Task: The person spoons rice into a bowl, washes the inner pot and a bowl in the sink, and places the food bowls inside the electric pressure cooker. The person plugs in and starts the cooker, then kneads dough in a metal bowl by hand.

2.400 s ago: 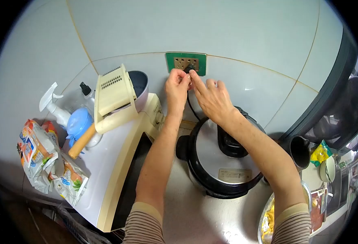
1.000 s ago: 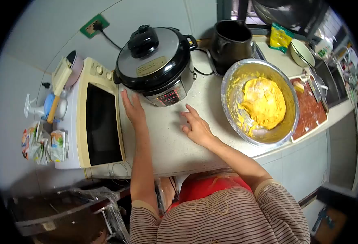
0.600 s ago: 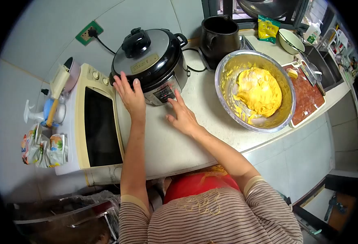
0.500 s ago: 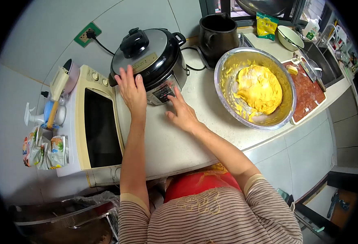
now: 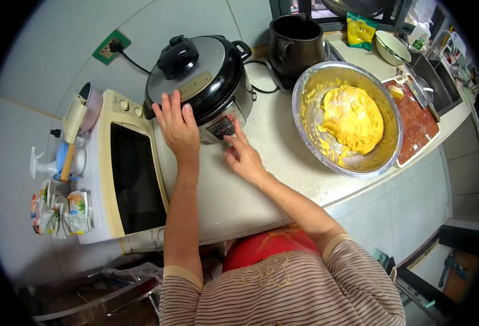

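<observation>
An electric pressure cooker (image 5: 198, 81) with a black lid and steel body stands on the counter against the tiled wall. My left hand (image 5: 178, 126) rests with fingers spread against the front rim of its lid. At the control panel (image 5: 220, 127) is my right hand (image 5: 245, 157), index finger stretched toward the buttons and the other fingers loosely bent. Neither hand holds anything. To the right sits a large steel bowl (image 5: 305, 138) with a lump of yellow dough (image 5: 353, 119) in it; flour and dough smears coat its inner wall.
A cream microwave (image 5: 136, 174) stands left of the cooker. Behind the bowl are a dark pitcher (image 5: 295, 51), a yellow-green packet (image 5: 361, 31) and a pale green bowl (image 5: 392, 50). A reddish cutting board (image 5: 416, 127) with a knife lies by the sink (image 5: 438, 81).
The view has shifted slightly. Both hands stay at the cooker; my right index finger remains at the control panel, its other fingers a little more bent.
</observation>
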### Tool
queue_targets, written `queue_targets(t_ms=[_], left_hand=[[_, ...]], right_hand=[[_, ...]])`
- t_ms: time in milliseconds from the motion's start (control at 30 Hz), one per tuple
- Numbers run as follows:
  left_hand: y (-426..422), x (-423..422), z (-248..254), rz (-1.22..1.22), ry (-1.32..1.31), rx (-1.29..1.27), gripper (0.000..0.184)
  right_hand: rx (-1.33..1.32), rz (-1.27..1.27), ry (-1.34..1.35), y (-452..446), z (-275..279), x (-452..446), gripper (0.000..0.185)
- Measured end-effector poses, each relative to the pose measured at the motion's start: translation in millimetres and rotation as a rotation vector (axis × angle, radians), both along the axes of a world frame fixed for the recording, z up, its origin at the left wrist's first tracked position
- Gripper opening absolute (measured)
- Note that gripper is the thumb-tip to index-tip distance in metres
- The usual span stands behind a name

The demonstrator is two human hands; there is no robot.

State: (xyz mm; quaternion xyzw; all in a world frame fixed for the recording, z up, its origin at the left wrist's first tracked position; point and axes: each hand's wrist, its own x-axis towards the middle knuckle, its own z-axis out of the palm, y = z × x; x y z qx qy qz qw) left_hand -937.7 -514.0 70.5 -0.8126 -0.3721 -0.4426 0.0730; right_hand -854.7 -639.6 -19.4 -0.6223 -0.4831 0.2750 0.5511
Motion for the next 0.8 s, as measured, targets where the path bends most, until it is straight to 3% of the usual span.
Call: queue_targets(t_ms=[300, 400, 600, 700, 800], left_hand=[[0, 2, -1, 0.011, -0.014, -0.034, 0.035], [2, 2, -1, 0.006, -0.003, -0.009, 0.035], [3, 2, 0, 0.011, 0.015, 0.021, 0.034], [1, 1, 2, 0.008, 0.017, 0.014, 0.035], [-1, 0, 5, 0.013, 0.019, 0.012, 0.035]], right_hand=[[0.036, -0.079, -0.051, 6, -7, 0, 0.044], [-0.081, -0.073, -0.336, 7, 9, -1, 0.037], [-0.214, 0.047, -0.537, 19, 31, 5, 0.021], [-0.092, 0.032, -0.445, 12, 29, 10, 0.022], [-0.165, -0.031, -0.310, 4, 40, 16, 0.021]])
